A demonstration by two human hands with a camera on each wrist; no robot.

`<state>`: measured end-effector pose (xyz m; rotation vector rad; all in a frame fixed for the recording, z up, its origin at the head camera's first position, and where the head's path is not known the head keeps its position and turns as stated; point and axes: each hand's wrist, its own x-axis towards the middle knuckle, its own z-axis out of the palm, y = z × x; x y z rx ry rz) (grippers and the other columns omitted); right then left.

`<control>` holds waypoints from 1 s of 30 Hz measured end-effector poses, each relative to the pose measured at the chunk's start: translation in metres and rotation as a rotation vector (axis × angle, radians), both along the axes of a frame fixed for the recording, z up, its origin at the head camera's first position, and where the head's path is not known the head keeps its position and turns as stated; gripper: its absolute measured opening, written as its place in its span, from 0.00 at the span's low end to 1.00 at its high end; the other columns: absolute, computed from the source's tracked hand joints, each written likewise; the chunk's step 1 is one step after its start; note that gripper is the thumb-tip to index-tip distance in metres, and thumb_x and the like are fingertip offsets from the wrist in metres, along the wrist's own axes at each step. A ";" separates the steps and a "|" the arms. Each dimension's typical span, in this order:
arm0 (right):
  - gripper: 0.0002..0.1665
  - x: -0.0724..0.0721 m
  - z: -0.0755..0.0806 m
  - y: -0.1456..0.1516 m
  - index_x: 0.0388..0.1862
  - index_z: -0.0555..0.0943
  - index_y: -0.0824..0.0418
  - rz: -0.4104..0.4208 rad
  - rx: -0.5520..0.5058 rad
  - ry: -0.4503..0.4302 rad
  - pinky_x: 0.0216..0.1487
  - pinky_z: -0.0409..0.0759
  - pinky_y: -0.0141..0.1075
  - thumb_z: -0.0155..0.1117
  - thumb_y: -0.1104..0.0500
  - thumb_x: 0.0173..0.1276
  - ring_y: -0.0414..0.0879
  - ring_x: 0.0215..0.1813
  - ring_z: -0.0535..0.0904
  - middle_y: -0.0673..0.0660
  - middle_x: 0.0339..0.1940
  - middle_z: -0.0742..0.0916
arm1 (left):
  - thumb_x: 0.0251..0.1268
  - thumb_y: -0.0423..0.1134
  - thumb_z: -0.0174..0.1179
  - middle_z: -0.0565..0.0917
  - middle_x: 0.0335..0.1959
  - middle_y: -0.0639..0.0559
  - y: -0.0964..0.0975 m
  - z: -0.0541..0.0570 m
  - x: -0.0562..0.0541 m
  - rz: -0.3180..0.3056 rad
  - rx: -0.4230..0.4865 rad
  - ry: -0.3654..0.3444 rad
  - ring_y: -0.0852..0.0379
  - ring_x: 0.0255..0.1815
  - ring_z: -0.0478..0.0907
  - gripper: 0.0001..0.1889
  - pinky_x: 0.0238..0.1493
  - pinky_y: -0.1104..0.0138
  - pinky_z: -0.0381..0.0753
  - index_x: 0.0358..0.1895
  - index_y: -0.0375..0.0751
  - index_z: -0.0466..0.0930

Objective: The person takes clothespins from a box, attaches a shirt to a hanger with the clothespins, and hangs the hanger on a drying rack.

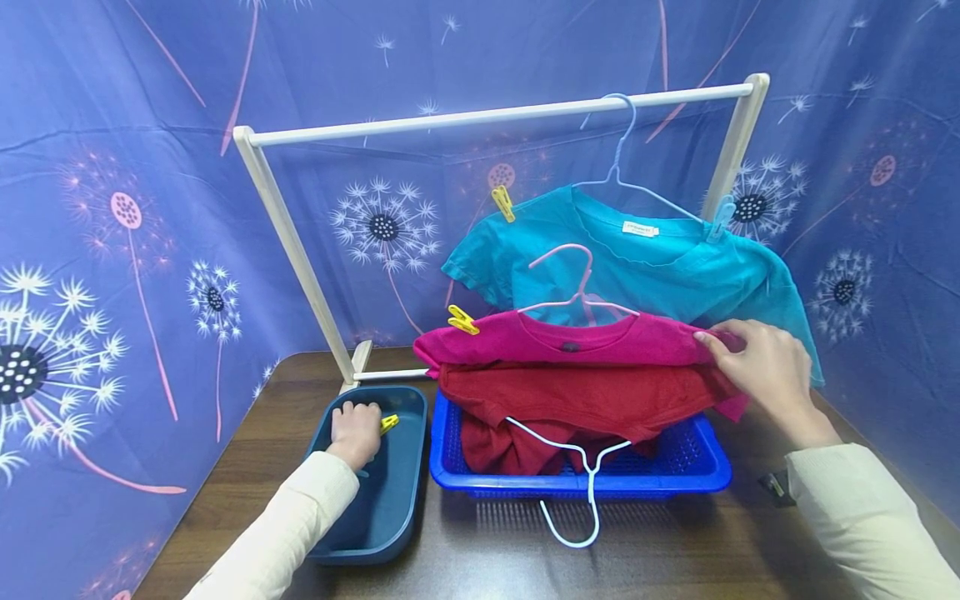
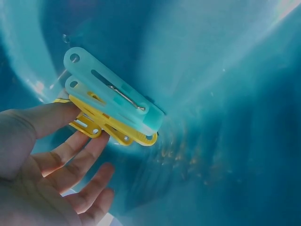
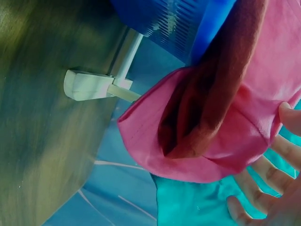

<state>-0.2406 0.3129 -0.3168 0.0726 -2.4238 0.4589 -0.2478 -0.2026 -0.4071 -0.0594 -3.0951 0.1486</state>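
My left hand (image 1: 356, 432) is down in the dark blue-green tray (image 1: 422, 467). Thumb and fingers pinch a yellow clothespin (image 2: 115, 126), with a pale turquoise clothespin (image 2: 110, 94) lying against it. At the right shoulder of a magenta shirt (image 1: 510, 337), my right hand (image 1: 765, 367) holds the fabric, thumb in front and fingers behind. That shirt is on a pink hanger (image 1: 583, 283), and a yellow clothespin (image 1: 462, 320) clips its left shoulder. Just in front of it a red garment (image 1: 570, 392) drapes over a blue basket (image 1: 495, 482).
Behind, a teal shirt (image 1: 540, 242) hangs by a blue hanger (image 1: 617, 158) from the wooden rack (image 1: 450, 122), with a yellow clothespin (image 1: 502, 203) and a light blue one (image 1: 722, 218) on it. A white hanger (image 1: 590, 492) sticks out over the basket's front. Everything stands on a brown table (image 1: 247, 492).
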 end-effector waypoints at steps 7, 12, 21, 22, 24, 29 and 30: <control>0.24 0.002 0.001 0.002 0.37 0.83 0.59 -0.027 0.002 -0.012 0.23 0.66 0.51 0.60 0.39 0.57 0.64 0.32 0.77 0.67 0.32 0.85 | 0.47 0.30 0.64 0.80 0.33 0.40 -0.001 0.004 0.003 -0.004 0.011 0.007 0.43 0.37 0.72 0.12 0.41 0.51 0.69 0.38 0.33 0.77; 0.24 0.003 0.002 0.002 0.38 0.83 0.58 -0.029 -0.006 -0.015 0.23 0.66 0.52 0.60 0.39 0.57 0.64 0.33 0.77 0.66 0.33 0.85 | 0.51 0.31 0.60 0.80 0.33 0.40 -0.001 0.007 0.006 -0.017 0.022 0.026 0.43 0.36 0.72 0.09 0.42 0.50 0.69 0.37 0.33 0.78; 0.22 0.004 0.001 0.002 0.40 0.83 0.58 -0.028 0.001 -0.029 0.26 0.67 0.54 0.59 0.42 0.60 0.66 0.35 0.77 0.68 0.37 0.85 | 0.49 0.34 0.63 0.80 0.34 0.39 0.001 0.021 0.016 -0.052 0.061 0.069 0.39 0.39 0.73 0.12 0.44 0.46 0.70 0.37 0.33 0.78; 0.22 0.004 0.001 0.002 0.40 0.82 0.58 -0.029 0.001 -0.035 0.26 0.67 0.55 0.58 0.42 0.60 0.66 0.36 0.77 0.68 0.37 0.84 | 0.49 0.35 0.63 0.80 0.34 0.39 0.001 0.023 0.017 -0.057 0.061 0.074 0.39 0.40 0.73 0.12 0.44 0.45 0.70 0.37 0.33 0.78; 0.21 0.004 0.001 0.003 0.41 0.82 0.58 -0.029 0.004 -0.044 0.26 0.67 0.55 0.58 0.43 0.60 0.66 0.36 0.76 0.68 0.38 0.84 | 0.48 0.36 0.64 0.80 0.34 0.39 0.002 0.027 0.019 -0.068 0.061 0.089 0.38 0.40 0.73 0.13 0.43 0.45 0.70 0.37 0.33 0.77; 0.20 0.003 0.002 0.003 0.40 0.82 0.58 -0.021 0.007 -0.053 0.24 0.66 0.54 0.59 0.45 0.59 0.67 0.36 0.76 0.69 0.38 0.84 | 0.45 0.38 0.66 0.80 0.35 0.37 0.003 0.039 0.021 -0.076 0.068 0.141 0.38 0.40 0.73 0.16 0.38 0.48 0.70 0.37 0.33 0.78; 0.20 0.003 0.002 0.004 0.40 0.82 0.58 -0.021 0.007 -0.056 0.24 0.66 0.54 0.59 0.45 0.59 0.67 0.36 0.76 0.69 0.38 0.84 | 0.44 0.38 0.66 0.80 0.35 0.37 0.003 0.042 0.021 -0.076 0.073 0.151 0.38 0.40 0.73 0.17 0.37 0.48 0.70 0.37 0.32 0.78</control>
